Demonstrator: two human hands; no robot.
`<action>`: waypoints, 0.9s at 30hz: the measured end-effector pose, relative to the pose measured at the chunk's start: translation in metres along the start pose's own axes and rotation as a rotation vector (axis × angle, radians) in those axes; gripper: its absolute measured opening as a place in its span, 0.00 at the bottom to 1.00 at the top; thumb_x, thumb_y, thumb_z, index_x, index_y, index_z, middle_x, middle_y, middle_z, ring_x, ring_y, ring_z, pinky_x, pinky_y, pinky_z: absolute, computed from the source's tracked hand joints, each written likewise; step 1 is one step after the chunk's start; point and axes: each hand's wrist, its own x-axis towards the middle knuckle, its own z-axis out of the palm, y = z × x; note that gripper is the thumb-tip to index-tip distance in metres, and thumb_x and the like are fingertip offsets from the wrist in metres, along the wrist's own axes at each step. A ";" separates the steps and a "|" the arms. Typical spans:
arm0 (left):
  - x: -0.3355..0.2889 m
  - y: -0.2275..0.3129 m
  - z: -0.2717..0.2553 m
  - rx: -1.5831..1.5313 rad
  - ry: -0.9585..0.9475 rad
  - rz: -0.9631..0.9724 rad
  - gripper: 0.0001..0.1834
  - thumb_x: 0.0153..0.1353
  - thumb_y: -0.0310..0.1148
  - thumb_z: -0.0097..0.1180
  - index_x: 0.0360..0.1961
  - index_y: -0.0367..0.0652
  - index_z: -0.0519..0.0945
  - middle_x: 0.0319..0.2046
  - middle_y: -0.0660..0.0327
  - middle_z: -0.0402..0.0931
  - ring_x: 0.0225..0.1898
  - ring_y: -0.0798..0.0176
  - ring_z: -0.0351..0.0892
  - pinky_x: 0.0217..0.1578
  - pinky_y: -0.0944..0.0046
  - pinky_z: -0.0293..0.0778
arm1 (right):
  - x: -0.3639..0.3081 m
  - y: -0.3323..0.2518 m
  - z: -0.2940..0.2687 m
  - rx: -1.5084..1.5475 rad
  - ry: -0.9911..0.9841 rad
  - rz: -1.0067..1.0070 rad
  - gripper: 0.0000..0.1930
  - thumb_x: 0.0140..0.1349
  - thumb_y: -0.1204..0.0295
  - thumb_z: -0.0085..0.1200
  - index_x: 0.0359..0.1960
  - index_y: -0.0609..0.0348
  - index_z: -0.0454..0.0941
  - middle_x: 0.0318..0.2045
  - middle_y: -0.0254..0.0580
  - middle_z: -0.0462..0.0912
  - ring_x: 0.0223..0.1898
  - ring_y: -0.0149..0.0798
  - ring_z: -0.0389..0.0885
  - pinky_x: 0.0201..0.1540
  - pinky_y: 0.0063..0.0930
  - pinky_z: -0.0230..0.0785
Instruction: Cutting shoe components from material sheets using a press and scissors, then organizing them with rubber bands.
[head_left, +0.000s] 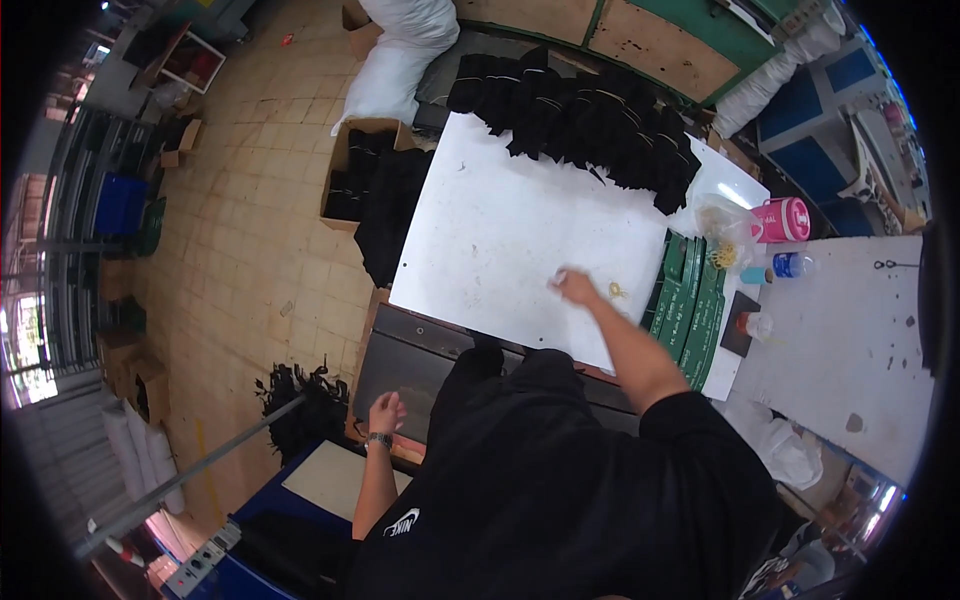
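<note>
My right hand (573, 287) is over the white tabletop (480, 220), its fingers bent together and slightly blurred. I cannot make out what, if anything, is between them. A few yellowish rubber bands (618, 291) lie on the table just to its right. Away from the table, my left hand (387, 413) hangs beside my body, near the dark front panel, with a watch on the wrist. Its fingers are loosely bent and apart, holding nothing. Bundles of black fabric pieces (580, 115), tied with thin bands, lie in a row along the table's far edge.
Green boards with handwriting (687, 310) lie at the table's right side. Beyond them are a clear bag of yellow bands (722, 250), a pink jug (782, 219) and a water bottle (790, 265). A carton of black bundles (340, 205) stands left. Black strips (300, 405) hang near a metal bar.
</note>
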 end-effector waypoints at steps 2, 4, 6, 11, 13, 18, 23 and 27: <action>-0.013 -0.041 0.001 -0.056 0.040 -0.082 0.25 0.70 0.50 0.59 0.60 0.46 0.77 0.38 0.65 0.84 0.33 0.68 0.85 0.26 0.67 0.76 | -0.062 -0.005 0.049 0.039 -0.087 -0.203 0.28 0.61 0.49 0.64 0.51 0.61 0.82 0.32 0.47 0.89 0.35 0.47 0.88 0.44 0.40 0.79; -0.034 -0.082 0.009 -0.154 0.036 -0.122 0.23 0.70 0.48 0.59 0.60 0.47 0.77 0.36 0.66 0.83 0.31 0.68 0.85 0.24 0.67 0.76 | -0.120 -0.015 0.074 0.043 -0.234 -0.194 0.23 0.59 0.54 0.65 0.46 0.60 0.84 0.35 0.50 0.88 0.40 0.52 0.87 0.47 0.43 0.78; -0.069 -0.099 0.030 -0.194 0.082 -0.163 0.23 0.70 0.47 0.59 0.60 0.47 0.77 0.35 0.66 0.84 0.31 0.68 0.85 0.24 0.67 0.76 | -0.142 -0.008 0.070 -0.034 -0.273 -0.296 0.21 0.59 0.55 0.65 0.45 0.60 0.85 0.35 0.50 0.88 0.40 0.53 0.87 0.46 0.43 0.79; -0.161 -0.143 0.087 -0.316 0.102 -0.171 0.26 0.72 0.47 0.57 0.63 0.43 0.73 0.35 0.64 0.83 0.31 0.68 0.84 0.30 0.66 0.78 | -0.122 0.049 0.059 -0.056 -0.303 -0.297 0.24 0.57 0.52 0.66 0.40 0.65 0.84 0.40 0.58 0.86 0.45 0.61 0.84 0.50 0.46 0.77; -0.178 -0.187 0.106 -0.115 0.122 -0.069 0.26 0.72 0.48 0.57 0.61 0.40 0.75 0.35 0.64 0.83 0.31 0.70 0.83 0.31 0.68 0.78 | -0.102 0.065 0.039 -0.194 -0.299 -0.436 0.18 0.58 0.60 0.66 0.41 0.65 0.84 0.39 0.57 0.87 0.44 0.55 0.86 0.48 0.44 0.78; -0.248 -0.208 0.157 -0.325 0.355 -0.147 0.28 0.71 0.47 0.58 0.62 0.37 0.76 0.35 0.62 0.83 0.33 0.69 0.81 0.31 0.66 0.78 | -0.076 0.083 0.013 -0.481 -0.301 -0.536 0.20 0.61 0.56 0.65 0.41 0.63 0.84 0.27 0.51 0.87 0.31 0.48 0.88 0.41 0.40 0.79; -0.290 -0.283 0.229 -0.708 0.711 -0.107 0.28 0.70 0.47 0.60 0.62 0.37 0.76 0.38 0.60 0.84 0.37 0.68 0.83 0.33 0.66 0.77 | -0.083 -0.008 0.026 -0.656 -0.718 -0.442 0.21 0.60 0.57 0.68 0.43 0.64 0.84 0.27 0.51 0.88 0.30 0.42 0.90 0.41 0.35 0.80; -0.329 -0.304 0.293 -1.044 0.807 -0.224 0.29 0.70 0.46 0.59 0.63 0.36 0.73 0.42 0.59 0.85 0.39 0.66 0.83 0.37 0.65 0.78 | -0.110 -0.127 0.062 -0.907 -0.787 -0.641 0.20 0.61 0.57 0.68 0.42 0.64 0.85 0.25 0.49 0.88 0.28 0.40 0.89 0.41 0.34 0.79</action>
